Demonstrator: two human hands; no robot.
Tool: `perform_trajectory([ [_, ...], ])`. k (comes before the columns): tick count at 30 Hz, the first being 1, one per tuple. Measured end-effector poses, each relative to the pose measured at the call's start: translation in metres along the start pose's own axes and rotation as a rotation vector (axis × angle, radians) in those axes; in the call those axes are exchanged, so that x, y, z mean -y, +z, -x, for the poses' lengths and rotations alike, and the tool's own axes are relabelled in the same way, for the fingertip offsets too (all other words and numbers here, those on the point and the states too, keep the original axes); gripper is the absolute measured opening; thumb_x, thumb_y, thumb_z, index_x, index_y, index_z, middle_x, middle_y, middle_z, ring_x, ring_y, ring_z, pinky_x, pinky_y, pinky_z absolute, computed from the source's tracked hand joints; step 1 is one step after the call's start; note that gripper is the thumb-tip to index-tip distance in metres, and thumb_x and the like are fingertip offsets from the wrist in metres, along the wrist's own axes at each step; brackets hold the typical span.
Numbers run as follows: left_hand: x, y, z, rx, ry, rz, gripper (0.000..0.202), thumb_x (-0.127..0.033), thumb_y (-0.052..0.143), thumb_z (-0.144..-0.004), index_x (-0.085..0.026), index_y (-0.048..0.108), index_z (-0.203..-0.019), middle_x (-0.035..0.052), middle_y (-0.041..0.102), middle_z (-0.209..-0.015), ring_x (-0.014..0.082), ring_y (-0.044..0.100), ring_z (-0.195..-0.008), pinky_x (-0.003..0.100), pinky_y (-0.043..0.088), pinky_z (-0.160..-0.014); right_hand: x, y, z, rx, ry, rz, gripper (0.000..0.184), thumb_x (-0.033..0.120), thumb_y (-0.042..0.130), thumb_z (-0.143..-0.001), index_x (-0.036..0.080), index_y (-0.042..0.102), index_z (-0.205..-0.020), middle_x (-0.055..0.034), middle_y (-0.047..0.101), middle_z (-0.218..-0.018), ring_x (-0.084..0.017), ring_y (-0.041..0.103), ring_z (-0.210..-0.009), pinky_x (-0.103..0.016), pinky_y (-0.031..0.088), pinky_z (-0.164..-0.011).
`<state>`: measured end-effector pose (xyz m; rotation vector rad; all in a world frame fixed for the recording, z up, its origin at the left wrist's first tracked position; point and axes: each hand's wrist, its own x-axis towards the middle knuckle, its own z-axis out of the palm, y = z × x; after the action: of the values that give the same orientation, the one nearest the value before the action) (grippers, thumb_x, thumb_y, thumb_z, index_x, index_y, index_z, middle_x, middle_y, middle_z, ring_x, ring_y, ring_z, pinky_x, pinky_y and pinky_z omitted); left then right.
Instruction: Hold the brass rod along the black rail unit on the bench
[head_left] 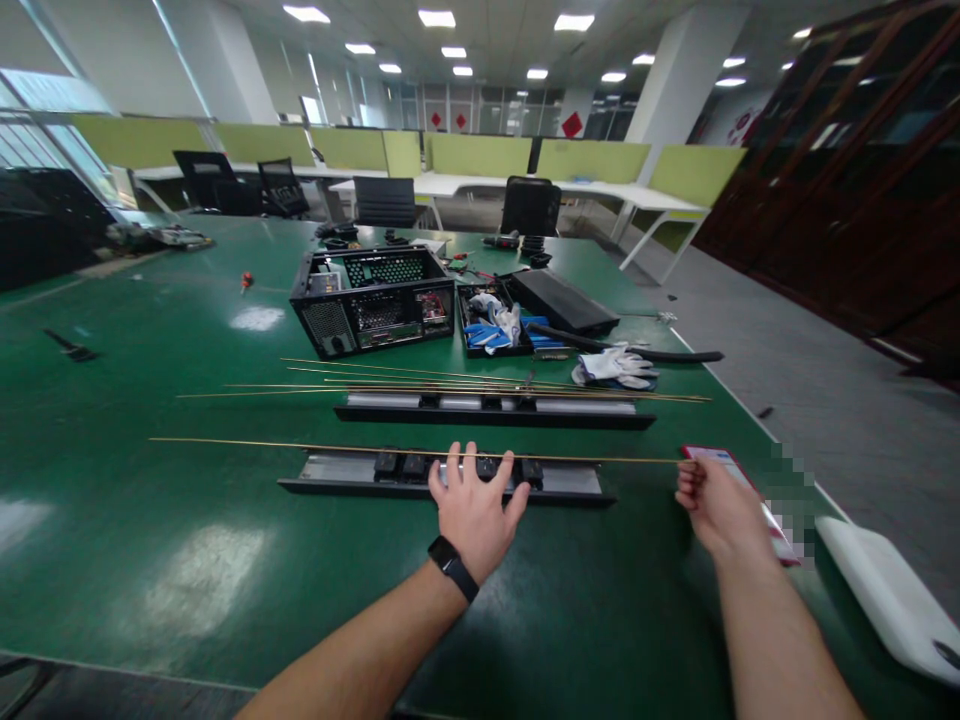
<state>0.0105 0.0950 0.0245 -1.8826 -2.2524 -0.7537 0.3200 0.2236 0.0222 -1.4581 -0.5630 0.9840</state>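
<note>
Head view: rod [375, 449] (thin, brassy)

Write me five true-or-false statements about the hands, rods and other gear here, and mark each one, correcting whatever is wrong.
1. The right hand grips a thin brass-coloured rod near one end. True.
2. The left hand is clenched in a fist. False: its fingers are spread over the nearer black channel.
3. A black smartwatch is worn on the left wrist. True.
4. Only one brass-coloured rod is in view. False: several other rods lie along the farther black channel.
5. The open computer case stands on the green table, beyond both channels. True.
</note>
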Motion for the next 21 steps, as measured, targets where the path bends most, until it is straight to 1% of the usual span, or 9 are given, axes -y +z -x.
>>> perform_trajectory([
  [4,0.000,-0.001,0.000,0.002,0.003,0.000,0.044,-0.060,0.056,-0.099,-0.044,0.069,-0.137,0.0157,0.060,-0.151,0.0403,0.045,-0.147,0.067,0.031,-0.116,0.003,-0.005,-0.007,-0.009,-0.011,-0.013,0.012,0.027,0.072,-0.077,0.018,0.065,-0.072,0.0012,0.057,-0.064,-0.008,0.046,-0.045,-0.016,0.029,-0.033],
  [6,0.000,-0.001,0.000,0.004,0.006,0.001,0.044,-0.061,0.055,-0.099,-0.044,0.069,-0.137,0.0163,0.060,-0.151,0.0403,0.045,-0.147,0.067,0.031,-0.116,0.003,-0.004,-0.005,-0.008,-0.025,-0.012,0.014,0.028,0.072,-0.078,0.018,0.065,-0.071,0.0010,0.056,-0.063,-0.008,0.046,-0.045,-0.016,0.029,-0.033],
  [8,-0.001,-0.002,0.000,0.002,0.006,0.004,0.044,-0.060,0.055,-0.099,-0.043,0.070,-0.137,0.0164,0.060,-0.151,0.0404,0.045,-0.147,0.067,0.031,-0.116,0.001,-0.001,0.002,0.021,-0.039,0.018,0.019,0.031,0.075,-0.078,0.017,0.065,-0.070,0.0000,0.057,-0.064,-0.008,0.047,-0.046,-0.016,0.030,-0.034],
  [13,-0.001,-0.001,0.000,0.002,0.008,0.003,0.045,-0.060,0.055,-0.099,-0.043,0.069,-0.138,0.0166,0.060,-0.152,0.0401,0.044,-0.148,0.067,0.031,-0.117,-0.017,0.018,0.029,0.250,-0.023,0.096,0.031,0.044,0.085,-0.075,0.016,0.071,-0.074,-0.0055,0.064,-0.069,-0.011,0.053,-0.055,-0.018,0.038,-0.042],
  [17,0.000,0.000,0.000,0.001,0.009,-0.001,0.045,-0.061,0.054,-0.100,-0.043,0.069,-0.139,0.0170,0.059,-0.152,0.0399,0.044,-0.148,0.067,0.030,-0.117,-0.032,0.037,0.046,0.333,-0.042,0.104,0.042,0.056,0.090,-0.072,0.016,0.076,-0.075,-0.0071,0.067,-0.073,-0.013,0.055,-0.061,-0.021,0.042,-0.047],
  [21,0.000,0.000,0.000,-0.002,0.009,0.001,0.045,-0.061,0.054,-0.100,-0.043,0.069,-0.138,0.0168,0.059,-0.153,0.0400,0.044,-0.148,0.067,0.031,-0.117,-0.036,0.049,0.059,0.439,-0.074,0.143,0.050,0.065,0.089,-0.071,0.016,0.080,-0.078,-0.0097,0.072,-0.079,-0.017,0.060,-0.070,-0.027,0.049,-0.062],
])
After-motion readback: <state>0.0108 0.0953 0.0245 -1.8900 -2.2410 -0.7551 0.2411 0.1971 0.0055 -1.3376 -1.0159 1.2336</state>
